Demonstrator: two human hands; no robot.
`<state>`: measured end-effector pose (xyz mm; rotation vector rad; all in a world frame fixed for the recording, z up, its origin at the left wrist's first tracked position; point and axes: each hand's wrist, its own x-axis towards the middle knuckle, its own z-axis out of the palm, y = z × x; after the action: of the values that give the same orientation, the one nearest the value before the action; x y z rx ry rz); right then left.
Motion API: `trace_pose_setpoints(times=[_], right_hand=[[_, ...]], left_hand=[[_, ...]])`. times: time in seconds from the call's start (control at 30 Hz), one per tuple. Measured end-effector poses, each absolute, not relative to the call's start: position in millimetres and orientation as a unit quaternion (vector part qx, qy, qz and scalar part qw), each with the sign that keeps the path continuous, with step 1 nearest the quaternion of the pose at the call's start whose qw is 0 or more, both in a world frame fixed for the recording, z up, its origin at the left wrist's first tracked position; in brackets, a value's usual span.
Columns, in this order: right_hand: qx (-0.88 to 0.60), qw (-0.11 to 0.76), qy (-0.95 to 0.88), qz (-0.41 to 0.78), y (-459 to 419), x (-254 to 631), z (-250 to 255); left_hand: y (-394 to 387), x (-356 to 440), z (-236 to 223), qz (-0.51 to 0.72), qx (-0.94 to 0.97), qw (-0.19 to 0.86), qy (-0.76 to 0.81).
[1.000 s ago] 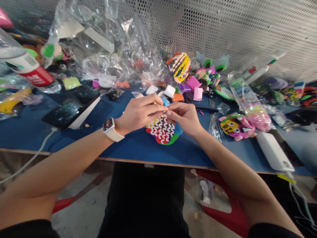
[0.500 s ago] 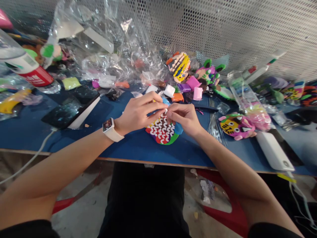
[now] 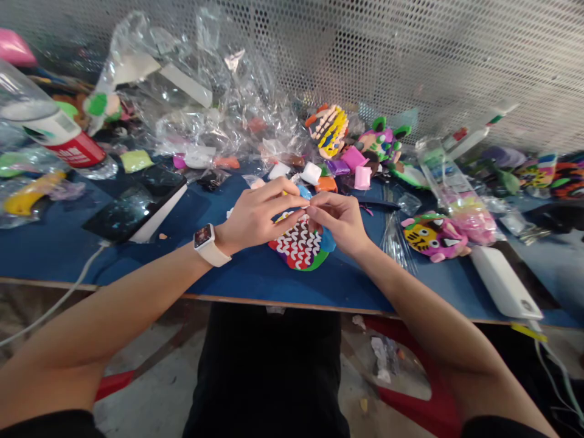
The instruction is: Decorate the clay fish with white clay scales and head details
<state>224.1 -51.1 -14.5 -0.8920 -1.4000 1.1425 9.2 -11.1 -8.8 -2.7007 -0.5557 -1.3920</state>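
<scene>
A flat, colourful clay piece (image 3: pixel 298 246) with rows of white wavy strips on red lies on the blue table, with green, purple and blue at its rim. Over its far part, my left hand (image 3: pixel 264 213) and my right hand (image 3: pixel 340 220) meet fingertip to fingertip. Both pinch at the same spot. Whatever sits between the fingertips is too small to make out. My left hand wears a watch (image 3: pixel 211 244) at the wrist. The far part of the clay piece is hidden under the fingers.
Small clay packs, including a white one (image 3: pixel 311 173) and a pink one (image 3: pixel 362 177), lie beyond my hands. Left are a phone (image 3: pixel 132 204) and a bottle (image 3: pixel 75 146). Right are a clay animal face (image 3: pixel 433 236) and a power bank (image 3: pixel 504 283). Crumpled clear bags (image 3: pixel 219 91) fill the back.
The view has shifted slightly, so the table sits a little lower in the picture. My hands stay pinched together over the clay piece, with the fingertips slightly shifted.
</scene>
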Motion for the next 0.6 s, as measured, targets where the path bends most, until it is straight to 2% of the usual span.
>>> trace_pose_setpoints(times=[0.23, 0.6], right_hand=[[-0.375, 0.535, -0.58, 0.487, -50.9, 225.0, -15.3], [-0.362, 0.53, -0.576, 0.506, -50.5, 225.9, -15.1]], left_hand=[[-12.0, 8.3, -5.1, -0.471, -0.867, -0.017, -0.163], [-8.5, 7.7, -8.1, -0.44, -0.884, 0.002, -0.16]])
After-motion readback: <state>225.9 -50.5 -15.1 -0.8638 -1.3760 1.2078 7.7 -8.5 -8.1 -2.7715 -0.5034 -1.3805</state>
